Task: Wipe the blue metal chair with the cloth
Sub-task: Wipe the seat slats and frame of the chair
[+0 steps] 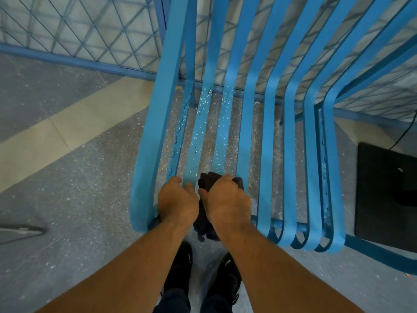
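At the chair front, our left hand grips a slat to steady it, our right hand clutching the cloth.

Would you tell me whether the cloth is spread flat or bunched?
Bunched: the right hand grips the dark cloth in a wad on the seat slats, one end hanging down.

- I stand on a speckled terrazzo floor crossed by a beige band.
- A wire-mesh partition on a blue rail runs ahead of me.
- The slatted blue metal chair matches it.
- Finding: a communal or institutional space; I cannot tell which.
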Available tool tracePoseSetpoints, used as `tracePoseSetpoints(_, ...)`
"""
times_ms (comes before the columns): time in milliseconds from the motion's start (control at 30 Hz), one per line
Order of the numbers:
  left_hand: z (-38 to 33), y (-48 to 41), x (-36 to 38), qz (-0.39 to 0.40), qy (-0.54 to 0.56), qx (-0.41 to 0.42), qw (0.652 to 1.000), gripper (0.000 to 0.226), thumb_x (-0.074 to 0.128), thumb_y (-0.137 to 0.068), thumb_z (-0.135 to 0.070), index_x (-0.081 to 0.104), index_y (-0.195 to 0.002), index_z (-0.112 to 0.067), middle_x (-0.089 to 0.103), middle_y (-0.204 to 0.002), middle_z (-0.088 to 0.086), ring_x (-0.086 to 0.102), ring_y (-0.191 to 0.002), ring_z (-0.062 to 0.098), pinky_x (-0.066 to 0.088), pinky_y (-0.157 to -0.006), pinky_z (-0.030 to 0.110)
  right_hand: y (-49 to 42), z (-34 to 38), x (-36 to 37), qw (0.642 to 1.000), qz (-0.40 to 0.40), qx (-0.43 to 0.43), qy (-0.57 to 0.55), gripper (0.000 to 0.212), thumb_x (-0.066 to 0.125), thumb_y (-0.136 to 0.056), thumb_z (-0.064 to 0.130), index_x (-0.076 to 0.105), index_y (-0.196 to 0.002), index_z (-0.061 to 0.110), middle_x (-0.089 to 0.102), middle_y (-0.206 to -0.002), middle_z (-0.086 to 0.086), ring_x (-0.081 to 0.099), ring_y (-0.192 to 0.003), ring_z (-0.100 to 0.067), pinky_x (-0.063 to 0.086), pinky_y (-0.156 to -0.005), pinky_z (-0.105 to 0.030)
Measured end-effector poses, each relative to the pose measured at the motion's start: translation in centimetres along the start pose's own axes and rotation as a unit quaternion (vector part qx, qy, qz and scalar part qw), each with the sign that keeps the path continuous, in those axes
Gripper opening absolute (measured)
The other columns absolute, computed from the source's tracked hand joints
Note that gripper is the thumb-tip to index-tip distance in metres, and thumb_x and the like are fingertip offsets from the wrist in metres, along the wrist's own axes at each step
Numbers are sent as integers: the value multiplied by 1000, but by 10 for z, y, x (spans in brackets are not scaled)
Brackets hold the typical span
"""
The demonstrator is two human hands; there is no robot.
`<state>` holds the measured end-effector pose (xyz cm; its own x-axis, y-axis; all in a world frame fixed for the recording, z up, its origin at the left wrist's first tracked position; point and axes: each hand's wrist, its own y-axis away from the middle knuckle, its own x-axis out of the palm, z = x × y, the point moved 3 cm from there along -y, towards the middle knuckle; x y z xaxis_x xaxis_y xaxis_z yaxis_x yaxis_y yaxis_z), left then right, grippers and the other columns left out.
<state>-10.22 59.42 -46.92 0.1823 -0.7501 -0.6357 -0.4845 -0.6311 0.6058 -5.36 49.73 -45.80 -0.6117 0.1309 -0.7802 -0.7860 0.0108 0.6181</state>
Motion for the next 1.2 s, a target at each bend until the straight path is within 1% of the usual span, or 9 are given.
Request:
tracePoseSetpoints(100,-2,-9,1,-18,-6,-2,1000,31,43,-100,-28,58,-122,-10,63,-115,12,60,-102,29,51,-84,39,-15,12,-7,997,33,-34,58,30,53,-97,39,65,-102,11,69,-100,-7,64,-84,-23,43,-64,-30)
tracePoseSetpoints(300,-3,-14,2,-54,24,10,998,33,45,-100,-25,57,-126,-8,60,-124,12,56,-110,29,45,-89,36,-12,13,-8,994,60,-33,90,43,49,-97,51,66,-104,11,67,-102,-6,63,-86,-22,41,-63,-30)
tracePoseSetpoints(400,-4,-15,1,-70,37,25,997,35,46,-100,-26,57,-126,-7,59,-125,11,55,-113,28,41,-88,32,-11,11,-3,998,46,-16,45,29,58,-95,36,63,-105,10,68,-103,-8,66,-90,-23,48,-64,-29)
tracePoseSetpoints(467,-4,-16,1,-81,43,29,995,34,46,-100,-27,57,-125,-7,60,-123,11,55,-112,27,37,-83,27,-5,10,4,999,25,-1,37,38,61,-93,31,56,-119,4,64,-113,-12,62,-102,-25,53,-76,-32)
tracePoseSetpoints(633,-4,-14,4,-99,60,40,992,28,44,-101,-26,61,-113,-7,62,-109,7,48,-90,12,34,-74,25,5,4,21,996,75,20,-51,74,64,-88,22,23,-147,0,44,-140,-15,46,-126,-30,44,-103,-41)
tracePoseSetpoints(867,-3,-17,7,-103,83,59,989,29,43,-101,-31,62,-108,-11,63,-101,0,57,-90,15,42,-73,26,-18,7,8,993,-66,-53,-80,60,61,-92,40,39,-133,2,60,-119,-14,60,-106,-27,55,-86,-35)
tracePoseSetpoints(1033,-7,-15,3,-126,86,62,986,20,43,-101,-28,60,-97,-17,56,-89,-5,51,-81,12,35,-69,26,-50,21,-1,988,-127,-66,-64,63,50,-97,41,33,-140,-2,58,-125,-18,57,-112,-30,50,-94,-37)
tracePoseSetpoints(1133,-9,-16,5,-130,100,58,985,20,41,-101,-30,57,-93,-20,58,-88,-3,54,-82,15,39,-68,28,-41,20,12,990,-112,-52,-66,67,43,-101,39,20,-147,-3,48,-135,-20,55,-116,-33,50,-93,-38)
tracePoseSetpoints(1200,-13,-17,6,-125,107,47,985,22,39,-102,-31,57,-94,-20,58,-85,-4,54,-79,14,39,-62,25,-35,13,23,991,-67,-8,-117,63,42,-100,44,24,-144,3,50,-133,-17,59,-110,-34,53,-87,-43)
